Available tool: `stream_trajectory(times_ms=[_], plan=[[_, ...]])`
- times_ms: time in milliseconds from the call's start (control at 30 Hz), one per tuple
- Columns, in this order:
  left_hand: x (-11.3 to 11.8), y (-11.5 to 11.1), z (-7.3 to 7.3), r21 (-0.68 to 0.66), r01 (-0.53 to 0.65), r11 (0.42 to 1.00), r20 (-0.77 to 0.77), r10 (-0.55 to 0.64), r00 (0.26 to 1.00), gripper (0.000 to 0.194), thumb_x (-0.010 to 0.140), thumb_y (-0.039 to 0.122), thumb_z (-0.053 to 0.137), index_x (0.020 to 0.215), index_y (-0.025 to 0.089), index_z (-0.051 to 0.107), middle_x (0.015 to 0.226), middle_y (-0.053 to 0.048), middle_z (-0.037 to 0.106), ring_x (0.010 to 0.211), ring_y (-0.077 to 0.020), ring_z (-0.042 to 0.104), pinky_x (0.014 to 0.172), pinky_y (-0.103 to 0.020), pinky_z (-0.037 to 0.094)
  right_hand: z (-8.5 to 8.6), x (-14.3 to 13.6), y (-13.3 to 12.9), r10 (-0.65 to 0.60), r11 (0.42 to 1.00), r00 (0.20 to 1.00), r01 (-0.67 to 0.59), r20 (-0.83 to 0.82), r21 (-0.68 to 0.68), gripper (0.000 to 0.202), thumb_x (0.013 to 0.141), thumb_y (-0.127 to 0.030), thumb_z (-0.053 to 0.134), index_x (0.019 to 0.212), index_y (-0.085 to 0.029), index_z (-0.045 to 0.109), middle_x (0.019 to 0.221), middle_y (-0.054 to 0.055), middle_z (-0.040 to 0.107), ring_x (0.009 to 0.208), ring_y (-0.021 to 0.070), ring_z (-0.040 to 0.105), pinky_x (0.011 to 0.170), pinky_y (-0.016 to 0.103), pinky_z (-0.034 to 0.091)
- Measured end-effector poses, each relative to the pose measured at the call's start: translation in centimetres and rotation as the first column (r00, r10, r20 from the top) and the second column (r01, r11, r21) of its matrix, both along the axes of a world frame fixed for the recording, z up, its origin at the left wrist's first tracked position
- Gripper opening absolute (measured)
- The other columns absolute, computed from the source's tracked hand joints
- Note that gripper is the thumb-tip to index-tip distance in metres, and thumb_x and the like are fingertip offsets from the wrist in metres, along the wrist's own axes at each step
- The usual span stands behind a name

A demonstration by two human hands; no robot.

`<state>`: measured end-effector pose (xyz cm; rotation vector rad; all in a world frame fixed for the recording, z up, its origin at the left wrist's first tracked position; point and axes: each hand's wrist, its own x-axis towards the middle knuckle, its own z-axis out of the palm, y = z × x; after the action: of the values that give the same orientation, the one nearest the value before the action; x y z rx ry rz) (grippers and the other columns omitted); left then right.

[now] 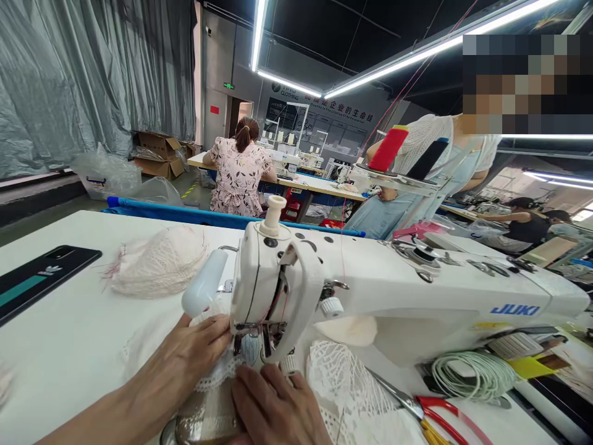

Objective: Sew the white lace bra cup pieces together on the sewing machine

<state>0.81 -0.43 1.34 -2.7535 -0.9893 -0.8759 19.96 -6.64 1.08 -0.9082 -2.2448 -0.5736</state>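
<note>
A white sewing machine (278, 272) stands before me, and a strip of white lace fabric (215, 377) lies under its needle area. My left hand (194, 349) is left of the needle, its fingers closed together on the lace. At the front of the needle my right hand (273, 398) has its fingers curled down at the lace's right edge; its fingertips are partly hidden. More white lace (338, 377) is bunched to the right of this hand. Red-handled scissors (430, 408) lie beside that lace.
A dark phone (41, 275) and a pale lace piece (157, 262) lie on the white table (92, 346). Coiled pale green cord (472, 376) sits under the machine arm. Red (389, 148) and black thread cones (427, 159) stand behind. Other people work beyond.
</note>
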Motion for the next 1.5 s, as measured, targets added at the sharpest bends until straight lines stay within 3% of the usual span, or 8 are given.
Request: stream_trajectory(times_ms=[167,433,700,900,1100,1267,1400,1500], plan=[[0.2,-2.4,-0.7,0.075,0.083,0.994,-0.011,-0.083,0.997,0.015,0.088,0.017,0.048,0.091,0.021,0.063,0.083,0.002,0.065,0.081,-0.0150,0.059,0.094,-0.037,0.030,0.1,0.0,-0.3,0.057,0.998,0.998,-0.057,-0.009,0.008,0.060,0.100,-0.053,0.020,0.080,-0.016,0.064,0.084,0.004,0.066,0.066,0.0145,0.052,0.057,0.032,0.028],[0.5,-4.2,-1.2,0.231,0.074,0.970,-0.016,-0.072,0.997,0.033,0.092,0.007,0.035,0.088,0.019,0.065,0.086,-0.002,0.067,0.082,-0.0161,0.058,0.087,-0.036,0.036,0.0,-0.6,-0.3,0.046,0.996,0.989,-0.034,-0.142,0.084,0.044,0.102,-0.016,0.030,0.071,-0.016,0.061,0.070,-0.002,0.065,0.061,0.0109,0.055,0.057,0.030,0.028],[0.9,-4.3,-1.3,0.242,0.052,0.969,0.020,-0.059,0.998,0.038,0.094,0.007,0.031,0.085,0.021,0.065,0.085,-0.002,0.070,0.083,-0.0164,0.058,0.089,-0.037,0.034,-0.1,-0.7,-0.3,0.049,0.994,0.988,-0.033,-0.145,0.107,0.043,0.101,-0.018,0.032,0.069,-0.016,0.060,0.066,-0.002,0.064,0.056,0.0111,0.053,0.055,0.031,0.027],[0.9,-4.5,-0.3,0.199,0.041,0.979,0.033,-0.049,0.998,0.036,0.088,0.001,0.034,0.086,0.022,0.064,0.087,0.000,0.070,0.085,-0.0154,0.059,0.091,-0.035,0.033,-0.1,-0.6,-0.3,0.036,0.995,0.994,-0.026,-0.105,0.091,0.040,0.101,-0.018,0.034,0.071,-0.016,0.061,0.075,-0.001,0.067,0.062,0.0112,0.057,0.056,0.029,0.030],[0.8,-3.9,-0.9,0.184,0.058,0.981,0.055,-0.069,0.996,0.032,0.087,0.003,0.035,0.081,0.022,0.060,0.089,-0.002,0.067,0.086,-0.0169,0.059,0.091,-0.037,0.032,-0.5,-0.2,-0.1,0.057,0.996,0.996,-0.052,-0.069,0.072,0.058,0.103,-0.044,0.019,0.087,-0.015,0.066,0.078,0.004,0.068,0.063,0.0142,0.055,0.056,0.031,0.032],[0.6,-2.9,-1.1,0.235,0.031,0.971,0.012,-0.034,0.999,0.028,0.087,0.004,0.038,0.083,0.022,0.060,0.090,0.000,0.068,0.095,-0.0153,0.058,0.099,-0.036,0.025,-0.3,-0.2,0.3,0.069,0.992,0.994,-0.060,-0.082,0.108,0.059,0.103,-0.041,0.016,0.085,-0.014,0.065,0.077,0.003,0.068,0.060,0.0143,0.053,0.055,0.032,0.029],[0.5,-2.5,-1.2,0.241,0.016,0.970,0.013,-0.020,1.000,0.029,0.091,0.005,0.037,0.090,0.020,0.061,0.089,0.000,0.070,0.096,-0.0131,0.060,0.103,-0.035,0.021,0.1,-0.3,0.3,0.058,0.992,0.993,-0.046,-0.102,0.116,0.055,0.104,-0.036,0.018,0.082,-0.014,0.064,0.077,0.002,0.069,0.058,0.0140,0.052,0.054,0.032,0.027],[0.4,-2.6,-1.7,0.186,0.014,0.982,-0.008,-0.013,1.000,0.022,0.096,0.012,0.040,0.103,0.018,0.060,0.101,-0.003,0.070,0.106,-0.0136,0.058,0.107,-0.035,0.017,0.5,0.0,0.2,0.059,0.996,0.996,-0.053,-0.072,0.077,0.060,0.102,-0.046,0.016,0.083,-0.015,0.064,0.078,0.003,0.069,0.059,0.0150,0.051,0.056,0.032,0.028]])
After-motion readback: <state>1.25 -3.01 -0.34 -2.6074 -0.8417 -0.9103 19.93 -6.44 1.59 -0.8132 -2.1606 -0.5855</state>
